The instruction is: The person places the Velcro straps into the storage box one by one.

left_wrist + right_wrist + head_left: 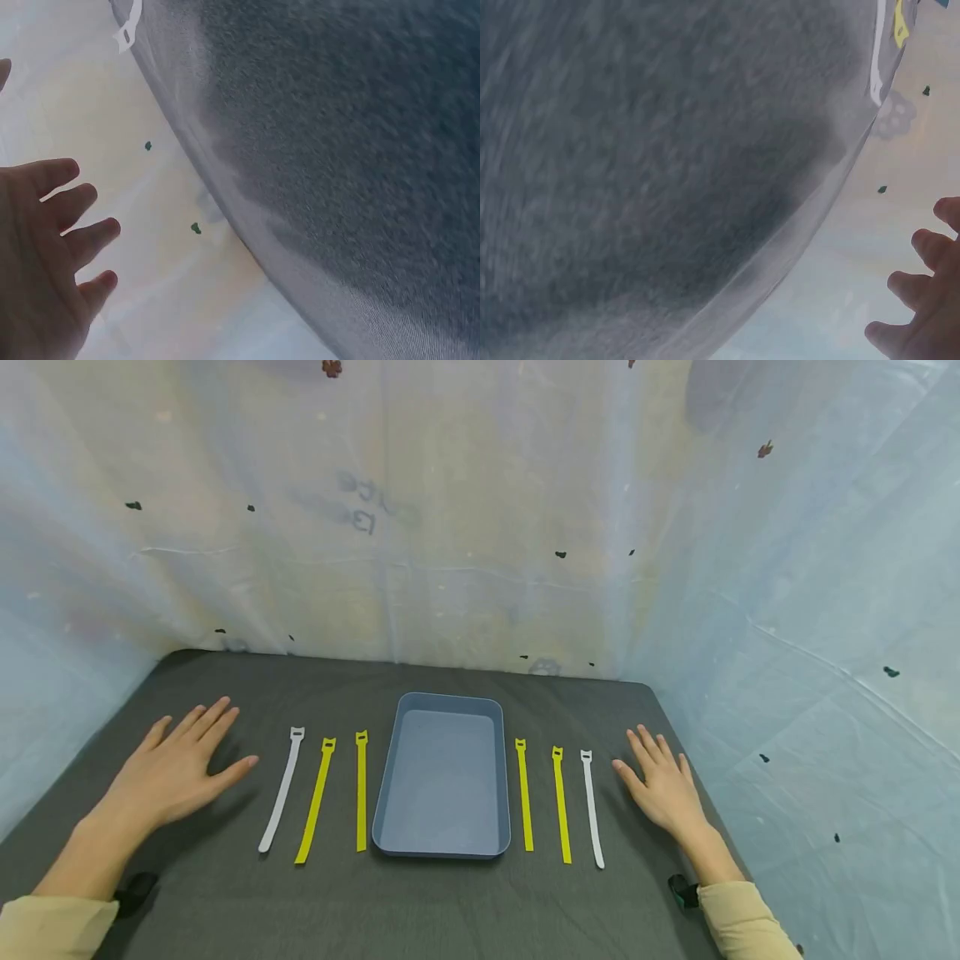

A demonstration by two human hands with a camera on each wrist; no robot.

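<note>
Left hand [176,768] flat on the tabletop [450,902] near its left edge, fingers [210,718] spread and straight, holding nothing, white strap [282,789] just beside it, right hand [663,785] flat near the right edge, fingers straight, beside another white strap [592,808], grey tray [444,852] mid-tabletop between yellow straps [316,800].

A staged recording booth is shown. A dark-covered desk [225,910] is enclosed by taped plastic sheeting [465,527] on three sides.

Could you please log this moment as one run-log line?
left hand: flat on mat, open | right hand: flat, open | six straps flank tray | tray empty
</note>
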